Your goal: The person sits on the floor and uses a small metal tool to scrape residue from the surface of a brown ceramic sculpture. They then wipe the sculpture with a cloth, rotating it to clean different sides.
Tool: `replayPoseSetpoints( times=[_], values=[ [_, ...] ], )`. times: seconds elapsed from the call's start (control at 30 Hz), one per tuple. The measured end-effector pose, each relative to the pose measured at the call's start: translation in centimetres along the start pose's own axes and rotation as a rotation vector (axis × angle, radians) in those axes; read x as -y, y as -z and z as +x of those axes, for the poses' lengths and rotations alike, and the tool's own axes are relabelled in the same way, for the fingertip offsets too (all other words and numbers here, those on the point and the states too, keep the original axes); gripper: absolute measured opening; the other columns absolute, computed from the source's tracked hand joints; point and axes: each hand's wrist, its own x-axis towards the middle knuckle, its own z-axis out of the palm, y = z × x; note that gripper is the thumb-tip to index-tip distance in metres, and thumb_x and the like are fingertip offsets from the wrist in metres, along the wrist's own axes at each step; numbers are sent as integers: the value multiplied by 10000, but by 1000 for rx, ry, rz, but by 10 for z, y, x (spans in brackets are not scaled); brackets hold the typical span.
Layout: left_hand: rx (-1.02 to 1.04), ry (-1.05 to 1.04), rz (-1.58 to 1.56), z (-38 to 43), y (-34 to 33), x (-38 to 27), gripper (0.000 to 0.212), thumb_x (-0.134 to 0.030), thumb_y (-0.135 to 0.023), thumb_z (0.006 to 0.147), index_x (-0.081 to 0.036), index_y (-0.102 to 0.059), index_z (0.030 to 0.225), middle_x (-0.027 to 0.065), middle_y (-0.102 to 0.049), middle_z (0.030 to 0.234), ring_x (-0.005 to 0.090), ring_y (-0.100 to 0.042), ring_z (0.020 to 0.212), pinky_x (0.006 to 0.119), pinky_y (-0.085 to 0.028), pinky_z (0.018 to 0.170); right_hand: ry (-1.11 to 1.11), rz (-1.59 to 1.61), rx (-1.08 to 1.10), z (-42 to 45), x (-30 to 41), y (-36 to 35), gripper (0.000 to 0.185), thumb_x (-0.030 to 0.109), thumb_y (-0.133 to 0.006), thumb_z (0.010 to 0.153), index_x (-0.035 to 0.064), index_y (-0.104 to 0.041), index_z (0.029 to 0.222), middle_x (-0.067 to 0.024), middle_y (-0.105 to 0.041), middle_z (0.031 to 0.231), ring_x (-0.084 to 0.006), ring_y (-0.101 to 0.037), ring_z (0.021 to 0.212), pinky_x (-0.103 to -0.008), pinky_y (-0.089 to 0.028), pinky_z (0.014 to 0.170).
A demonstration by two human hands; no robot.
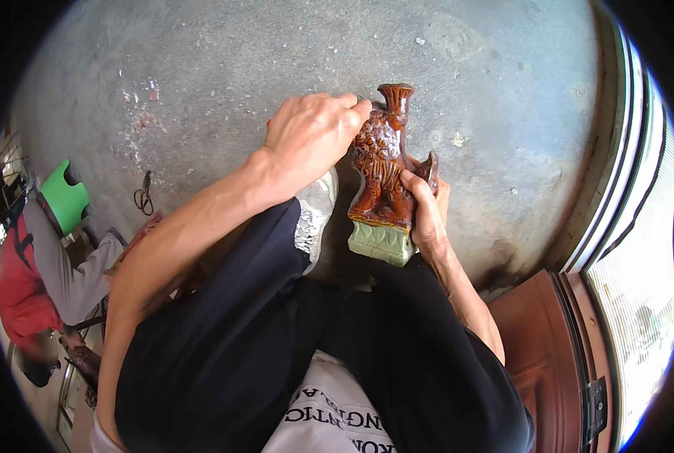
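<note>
A glazed ceramic animal figurine [383, 164], brown with curled relief and a flared spout-like top, stands on a pale green base between my knees. My right hand [430, 204] grips its right side, thumb across the front near a curved brown projection. My left hand [317, 136] is bent over at the figurine's upper left, its fingertips at or close to the curled surface. A small red bit shows beside that hand; what the fingers hold, if anything, is hidden behind them.
Scissors [143, 193] and scattered pale flakes [144, 116] lie on the concrete floor. A person in a red top [22, 289] sits at the left near a green plastic stool [65, 198]. A reddish-brown door [535, 334] and its frame border the right. My shoe [316, 221] is beside the figurine.
</note>
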Motion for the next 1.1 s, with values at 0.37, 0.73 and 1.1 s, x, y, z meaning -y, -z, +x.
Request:
replayPoseSetpoints(
  times=[0.37, 0.73, 1.1],
  values=[
    [47, 57, -9, -6, -2, 7, 189, -45, -611, 899, -7, -720, 1050, 115, -707, 838, 275, -721, 659, 375, -584, 536, 42, -1, -18, 2, -7, -4, 567, 215, -708, 845, -123, -612, 1291, -126, -700, 1126, -161, -637, 1001, -312, -499, 930],
    [24, 3, 64, -17, -1, 9, 351, -38, -628, 847, -65, -715, 1186, 67, -676, 831, 228, -705, 689, 346, -585, 569, 33, 46, -24, 6, -15, 1, 598, 227, -687, 856, -136, -581, 1318, -143, -695, 1126, -170, -639, 996, -319, -503, 927],
    [132, 6, 29, -24, 5, 9, 207, -62, -644, 831, -38, -716, 1023, 80, -706, 838, 243, -723, 710, 349, -603, 595, 55, 162, -41, 8, -23, 7, 537, 217, -655, 883, -127, -592, 1290, -127, -695, 1103, -168, -639, 975, -318, -505, 900]
  ],
)
